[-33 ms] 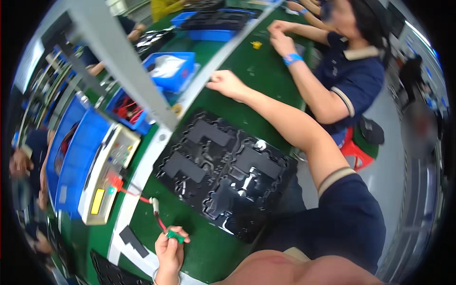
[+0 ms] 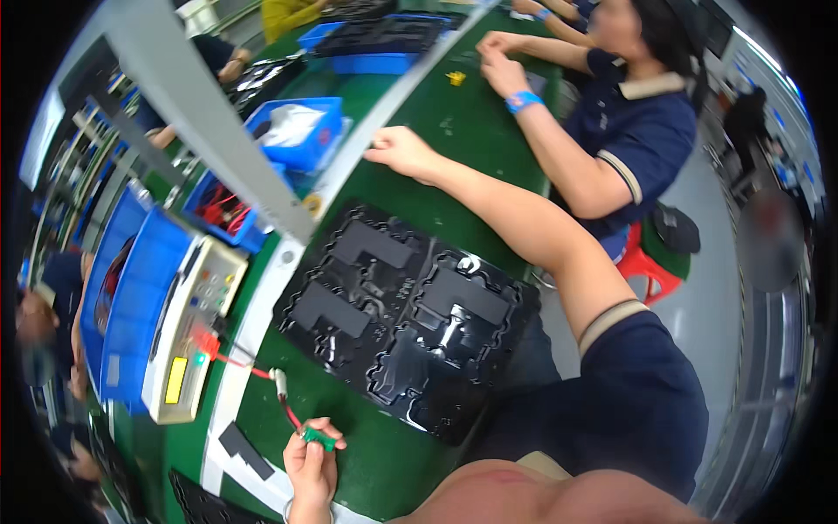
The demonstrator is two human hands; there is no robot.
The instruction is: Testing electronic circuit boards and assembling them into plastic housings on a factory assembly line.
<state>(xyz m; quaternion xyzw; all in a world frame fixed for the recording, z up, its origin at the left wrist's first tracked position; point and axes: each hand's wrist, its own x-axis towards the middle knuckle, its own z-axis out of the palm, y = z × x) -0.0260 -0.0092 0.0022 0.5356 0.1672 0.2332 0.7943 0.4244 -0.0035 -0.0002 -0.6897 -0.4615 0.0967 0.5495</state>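
Left hand (image 2: 312, 458), lower left of frame: thumb and fingers pinched on a small green part (image 2: 319, 438), flat and board-like. Red cable (image 2: 290, 412) rises from it to a pale cylindrical connector (image 2: 278, 382); wiring runs on to a cream box-shaped instrument (image 2: 196, 336) with lit yellow screen, left of frame.

Right hand (image 2: 403, 153), upper centre: fingers loosely curled, above the smooth green tabletop (image 2: 375, 467) near its pale edge strip; cannot tell whether anything is held.

Centre: black moulded tray (image 2: 356, 362), glossy, scalloped recess outlines, with matte grey notched pads (image 2: 371, 242). Dark flat stepped strip (image 2: 246, 451) lies left of the left hand. Blue plastic bin (image 2: 259, 239), upper left, contains red wires.
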